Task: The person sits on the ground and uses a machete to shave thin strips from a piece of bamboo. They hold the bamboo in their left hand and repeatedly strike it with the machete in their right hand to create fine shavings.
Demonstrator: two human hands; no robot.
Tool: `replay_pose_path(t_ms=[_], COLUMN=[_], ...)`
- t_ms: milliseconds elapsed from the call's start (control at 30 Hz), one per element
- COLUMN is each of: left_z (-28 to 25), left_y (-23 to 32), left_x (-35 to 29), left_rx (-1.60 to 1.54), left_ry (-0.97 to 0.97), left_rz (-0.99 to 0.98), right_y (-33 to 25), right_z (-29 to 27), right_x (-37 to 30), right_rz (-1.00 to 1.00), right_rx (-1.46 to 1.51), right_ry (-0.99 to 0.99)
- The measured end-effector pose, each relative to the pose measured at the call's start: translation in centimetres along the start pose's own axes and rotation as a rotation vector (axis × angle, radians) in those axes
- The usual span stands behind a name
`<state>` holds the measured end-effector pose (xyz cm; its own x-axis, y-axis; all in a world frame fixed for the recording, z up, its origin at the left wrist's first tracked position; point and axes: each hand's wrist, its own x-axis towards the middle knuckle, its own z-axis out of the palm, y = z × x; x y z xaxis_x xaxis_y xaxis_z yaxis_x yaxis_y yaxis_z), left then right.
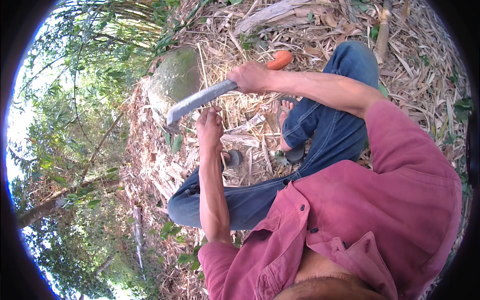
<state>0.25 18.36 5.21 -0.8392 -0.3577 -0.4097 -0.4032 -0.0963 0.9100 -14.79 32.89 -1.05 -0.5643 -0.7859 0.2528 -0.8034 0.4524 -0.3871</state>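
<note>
My right hand (250, 77) is closed round a machete near where its handle meets the blade. The orange end of the handle (281, 60) sticks out behind the hand. Its long grey blade (200, 101) points left, the squared tip out past my left hand. Just below the blade is my left hand (210, 127), with fingers curled and pinched together. Whatever is between those fingertips is too small to make out. Thin pale strips of plant fibre (231, 111) lie on the ground around the blade and both hands.
A mossy boulder (175, 75) stands just beyond the blade. My bent legs in blue jeans (325, 120) and sandalled feet (284, 117) are close to the hands. Dry leaves cover the ground, with a weathered log (275, 14) at the top and green bushes (65, 105) to the left.
</note>
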Motion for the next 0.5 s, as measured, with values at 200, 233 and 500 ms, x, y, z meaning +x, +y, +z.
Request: replay_pose_path(t_ms=[200,233,500], left_z=[-1.3,-1.4,-1.6], left_y=[-2.1,-2.2,-2.2], left_x=[-2.2,-2.4,-3.0], left_rx=[-0.017,-0.026,-0.037], left_ry=[-0.097,-0.114,-0.108], left_rz=[0.025,0.034,0.012], right_y=[2.7,3.0,5.2], right_z=[-1.3,-1.0,0.8], right_x=[0.6,0.7,2.1], right_rz=[0.088,0.087,0.168], right_rx=[0.047,0.049,0.063], right_ry=[-0.002,0.003,-0.042])
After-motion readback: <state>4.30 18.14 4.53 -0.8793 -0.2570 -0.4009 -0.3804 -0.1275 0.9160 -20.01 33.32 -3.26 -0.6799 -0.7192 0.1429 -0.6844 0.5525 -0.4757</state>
